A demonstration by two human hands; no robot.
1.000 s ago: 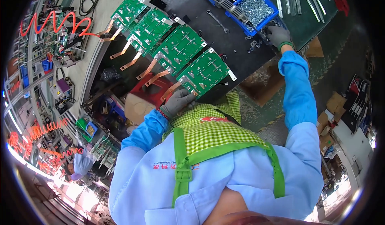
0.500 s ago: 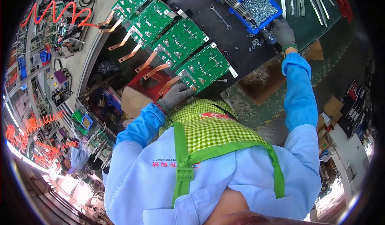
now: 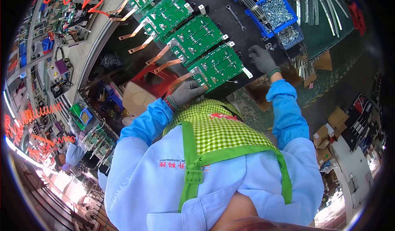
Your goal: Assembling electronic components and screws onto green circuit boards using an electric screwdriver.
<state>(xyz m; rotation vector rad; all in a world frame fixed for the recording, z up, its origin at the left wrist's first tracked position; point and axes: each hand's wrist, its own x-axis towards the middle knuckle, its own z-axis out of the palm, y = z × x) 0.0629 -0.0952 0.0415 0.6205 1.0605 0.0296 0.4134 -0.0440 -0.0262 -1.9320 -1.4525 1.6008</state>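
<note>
The nearest green circuit board (image 3: 218,66) lies between the hands, its long axis running from near left to far right. The left hand (image 3: 187,94) is nearer, fingers bent at its near-left corner beside a copper strip (image 3: 179,81); whether they pinch it, I cannot tell. The right hand (image 3: 263,61) hovers apart, just right, loosely curled, its contents hidden. On the dark table (image 3: 247,39), a wrench (image 3: 236,18) lies beyond; cardboard boxes (image 3: 338,113) stand far right.
</note>
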